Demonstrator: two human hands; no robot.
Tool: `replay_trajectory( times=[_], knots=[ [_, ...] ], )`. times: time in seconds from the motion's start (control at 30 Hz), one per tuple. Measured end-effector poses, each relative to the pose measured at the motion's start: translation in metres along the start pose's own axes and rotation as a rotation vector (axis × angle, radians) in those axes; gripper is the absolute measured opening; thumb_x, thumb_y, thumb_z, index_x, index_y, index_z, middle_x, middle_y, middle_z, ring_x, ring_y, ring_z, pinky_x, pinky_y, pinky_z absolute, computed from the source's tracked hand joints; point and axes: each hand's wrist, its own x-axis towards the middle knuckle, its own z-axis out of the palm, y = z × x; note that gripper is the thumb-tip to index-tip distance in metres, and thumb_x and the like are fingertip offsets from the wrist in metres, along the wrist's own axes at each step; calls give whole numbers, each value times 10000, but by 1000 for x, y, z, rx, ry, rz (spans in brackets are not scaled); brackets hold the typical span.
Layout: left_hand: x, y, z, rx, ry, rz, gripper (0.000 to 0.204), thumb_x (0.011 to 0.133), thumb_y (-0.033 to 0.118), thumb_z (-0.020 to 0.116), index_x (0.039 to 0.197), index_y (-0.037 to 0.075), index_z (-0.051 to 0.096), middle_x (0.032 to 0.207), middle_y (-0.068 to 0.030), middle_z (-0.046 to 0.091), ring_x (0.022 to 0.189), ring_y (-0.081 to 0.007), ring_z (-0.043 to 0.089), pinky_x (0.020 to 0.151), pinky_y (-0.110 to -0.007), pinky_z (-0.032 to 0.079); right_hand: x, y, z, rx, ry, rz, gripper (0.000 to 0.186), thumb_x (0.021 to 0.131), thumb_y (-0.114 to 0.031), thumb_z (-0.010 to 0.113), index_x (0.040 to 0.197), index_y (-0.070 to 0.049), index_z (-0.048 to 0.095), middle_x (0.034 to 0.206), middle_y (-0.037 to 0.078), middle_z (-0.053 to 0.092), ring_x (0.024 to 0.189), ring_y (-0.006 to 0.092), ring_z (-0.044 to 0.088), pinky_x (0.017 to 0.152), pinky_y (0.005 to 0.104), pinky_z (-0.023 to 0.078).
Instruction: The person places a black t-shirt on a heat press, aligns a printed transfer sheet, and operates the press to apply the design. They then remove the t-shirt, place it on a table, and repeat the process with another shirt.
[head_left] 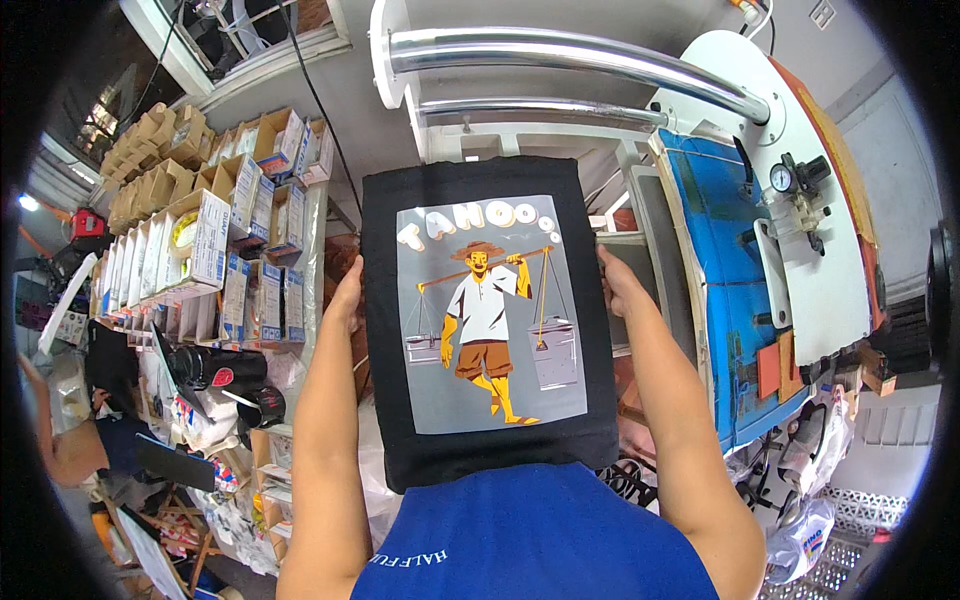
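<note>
In front of my chest is a flat, black, rectangular printed cloth [385, 330], perhaps a folded T-shirt. Its grey print [510, 340] shows a figure in a hat, white top and brown shorts, with a pole and hanging loads across the shoulder. Pale lettering arches above the figure. My left hand [347, 293] grips the left edge of the cloth, and my right hand [618, 283] grips the right edge at about the same height. Most of the fingers on both sides are hidden behind the cloth. Its lower edge reaches my blue top.
Ahead and right stands a machine with chrome rollers [580, 55], a blue bed [715, 250] and a pressure gauge [781, 178]. Small cardboard boxes [200, 245] crowd a table at the left. Nearby are a black cylindrical object [215, 367] and another person's arm [75, 450].
</note>
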Motion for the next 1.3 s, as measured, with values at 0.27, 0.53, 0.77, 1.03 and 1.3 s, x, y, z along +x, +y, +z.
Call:
replay_trajectory(
  times=[0.27, 0.53, 0.77, 1.03, 1.3],
  knots=[
    [30, -9, -23, -478, -205, 118, 225, 943, 222, 711, 1037, 43, 611, 1003, -84, 683, 910, -213, 676, 800, -370, 578, 34, 2, -15, 264, -146, -191, 231, 962, -166, 667, 1133, -18, 620, 1042, 111, 685, 978, 232, 653, 905, 371, 517],
    [11, 0, -54, -298, -10, 416, 357, 846, -3, 746, 1114, 65, 520, 839, -24, 602, 663, -72, 520, 569, -218, 412, -5, -24, -22, 202, -82, -380, 623, 887, 94, 562, 1461, -125, 457, 1375, 154, 544, 1144, 224, 568, 966, 383, 427],
    [2, -3, -46, -49, 38, 552, 368, 827, -49, 676, 1185, 37, 663, 1037, -19, 653, 828, -105, 579, 720, -236, 461, 12, -12, -38, 319, -169, -454, 959, 728, 232, 456, 1580, -190, 333, 1663, 19, 253, 1496, 277, 310, 1093, 320, 321],
    [63, -34, -57, -482, -139, 366, 415, 992, 226, 603, 1364, 50, 552, 1233, -113, 644, 1087, -199, 632, 918, -318, 524, 48, 4, -18, 612, -226, -140, 529, 914, -131, 620, 1434, -157, 525, 1116, 78, 636, 894, 212, 594, 831, 359, 493],
    [52, -14, -15, -734, 38, 417, 507, 1058, 367, 383, 1396, 26, 544, 1383, -140, 561, 1313, -257, 449, 1182, -395, 267, 64, 3, -38, 766, -260, -412, 443, 912, -143, 613, 1353, -190, 614, 1027, 1, 653, 1031, 223, 564, 1027, 406, 356]
  ],
)
